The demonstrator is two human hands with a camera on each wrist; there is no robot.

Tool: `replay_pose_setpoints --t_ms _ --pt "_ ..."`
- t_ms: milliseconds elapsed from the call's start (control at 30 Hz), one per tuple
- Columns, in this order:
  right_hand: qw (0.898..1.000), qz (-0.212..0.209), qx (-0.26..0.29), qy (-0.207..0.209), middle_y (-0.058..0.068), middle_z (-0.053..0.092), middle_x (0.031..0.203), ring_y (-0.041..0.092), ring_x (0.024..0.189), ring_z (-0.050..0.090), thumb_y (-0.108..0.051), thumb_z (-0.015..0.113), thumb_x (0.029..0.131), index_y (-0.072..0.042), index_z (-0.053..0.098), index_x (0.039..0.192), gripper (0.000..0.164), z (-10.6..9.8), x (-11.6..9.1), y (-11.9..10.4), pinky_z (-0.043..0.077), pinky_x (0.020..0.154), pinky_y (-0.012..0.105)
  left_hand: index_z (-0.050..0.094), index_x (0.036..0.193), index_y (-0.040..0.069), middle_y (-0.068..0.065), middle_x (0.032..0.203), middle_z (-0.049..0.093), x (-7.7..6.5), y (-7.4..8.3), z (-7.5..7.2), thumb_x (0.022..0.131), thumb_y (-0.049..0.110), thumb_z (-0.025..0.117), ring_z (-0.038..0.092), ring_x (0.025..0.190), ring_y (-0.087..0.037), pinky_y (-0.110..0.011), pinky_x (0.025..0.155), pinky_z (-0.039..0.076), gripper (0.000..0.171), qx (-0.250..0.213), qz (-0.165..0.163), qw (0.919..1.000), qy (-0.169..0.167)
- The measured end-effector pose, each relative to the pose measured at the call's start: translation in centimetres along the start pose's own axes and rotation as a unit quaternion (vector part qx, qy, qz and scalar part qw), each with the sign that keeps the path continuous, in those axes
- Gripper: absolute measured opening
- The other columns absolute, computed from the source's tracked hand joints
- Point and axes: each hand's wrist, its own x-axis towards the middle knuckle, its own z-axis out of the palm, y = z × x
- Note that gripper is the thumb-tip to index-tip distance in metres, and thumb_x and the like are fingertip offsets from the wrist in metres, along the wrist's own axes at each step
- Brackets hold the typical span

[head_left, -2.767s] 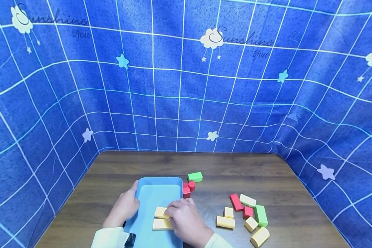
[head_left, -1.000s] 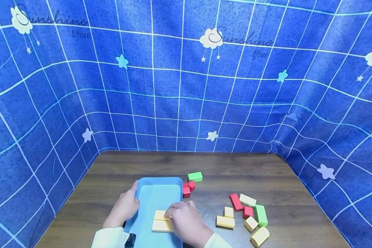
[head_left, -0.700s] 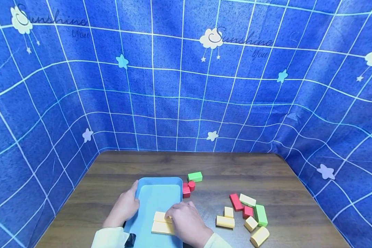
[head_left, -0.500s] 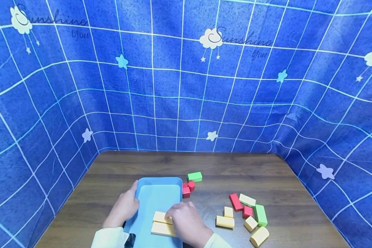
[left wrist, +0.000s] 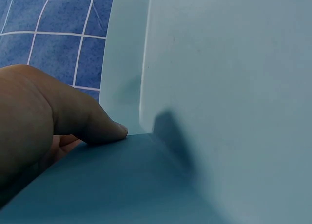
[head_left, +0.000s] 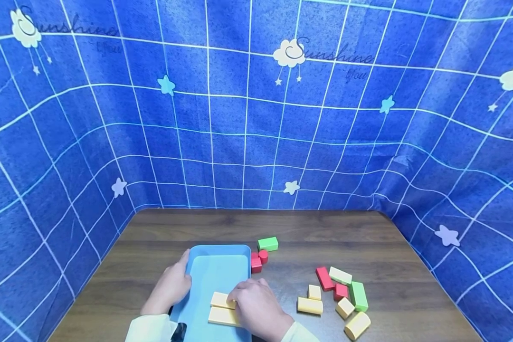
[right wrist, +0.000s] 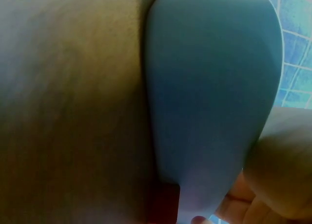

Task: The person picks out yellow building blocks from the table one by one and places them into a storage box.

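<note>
A light blue tray [head_left: 215, 268] lies before me on the table. My left hand [head_left: 171, 285] grips its left wall, with the thumb [left wrist: 105, 126] over the rim in the left wrist view. Inside the tray are two flat pale-yellow blocks, side by side and slightly tilted: a farther block [head_left: 220, 299] and a nearer block [head_left: 221, 316]. My right hand [head_left: 261, 306] reaches over the tray's right edge, fingers curled, and pinches the farther block. It covers the right ends of both blocks. The right wrist view is dark and does not show the fingertips' contact.
Just right of the tray are a red cube [head_left: 256, 265], a red cylinder [head_left: 263, 257] and a green block [head_left: 268, 244]. Farther right lie several blocks, including a red one [head_left: 324, 278], a green one [head_left: 358, 296] and a yellow cylinder [head_left: 357, 326]. A blue curtain [head_left: 265, 142] surrounds the table.
Both yellow blocks have slid toward me inside the tray and tilted slightly, the right hand shifting a little with them. The left hand keeps its grip on the tray.
</note>
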Motion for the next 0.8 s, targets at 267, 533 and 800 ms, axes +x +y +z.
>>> replay_pose_setpoints --t_ms 267,533,800 --pt "1.000 -0.011 -0.001 0.000 -0.012 0.062 0.092 0.009 0.085 0.049 -0.016 0.067 0.074 -0.032 0.070 0.083 0.019 -0.3 -0.3 0.0 0.037 0.061 0.027 0.012 0.148 -0.001 -0.025 0.146 0.031 0.1 0.1 0.1 0.090 0.002 0.044 0.049 0.106 -0.029 -0.047 0.084 0.044 0.066 0.005 0.005 1.0000 0.004" --pt "1.000 -0.006 0.007 0.001 -0.001 0.061 0.109 0.015 0.100 0.045 -0.020 0.063 0.079 -0.030 0.070 0.084 0.013 -0.6 -0.6 -0.1 0.043 0.067 0.034 0.011 0.149 0.000 -0.026 0.145 0.032 0.2 -0.2 0.1 0.091 0.003 0.044 0.045 0.116 -0.034 -0.058 0.095 0.040 0.067 0.007 0.007 0.9999 0.006" --pt "1.000 -0.016 -0.005 0.008 0.003 0.057 0.115 0.019 0.106 0.044 -0.022 0.065 0.075 -0.028 0.064 0.074 0.006 -0.8 -1.1 -0.1 0.046 0.074 0.039 0.010 0.148 -0.002 -0.026 0.145 0.031 0.2 -0.1 0.1 0.091 0.004 0.044 0.038 0.123 -0.037 -0.062 0.099 0.033 0.066 0.010 0.006 0.9999 0.000"
